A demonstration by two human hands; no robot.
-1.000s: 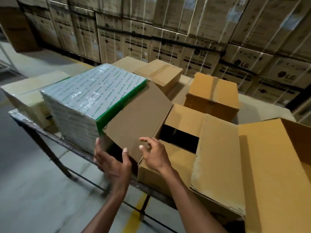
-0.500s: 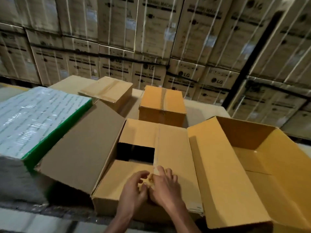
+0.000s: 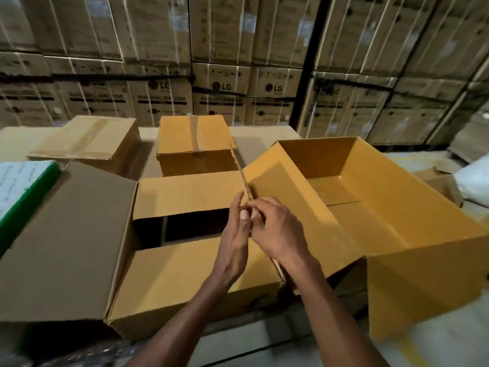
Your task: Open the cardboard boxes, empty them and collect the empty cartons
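A brown cardboard box (image 3: 169, 282) lies in front of me with its left flap (image 3: 60, 247) spread open and a dark gap showing between its inner flaps. Its right flap (image 3: 242, 176) stands on edge, lifted upright. My left hand (image 3: 235, 234) and my right hand (image 3: 277, 229) both pinch that flap near its lower end. To the right sits an empty open yellow-brown carton (image 3: 370, 215), tilted toward me.
A taped shut box (image 3: 193, 144) and a flatter carton (image 3: 87, 141) stand behind. A shrink-wrapped white and green pack (image 3: 21, 186) sits at the left edge. Stacked washing-machine cartons (image 3: 238, 75) fill the back. The floor (image 3: 291, 348) shows below.
My view swung right and nearer. Both hands moved from the left flap to the right flap and lifted it from flat to standing on edge.
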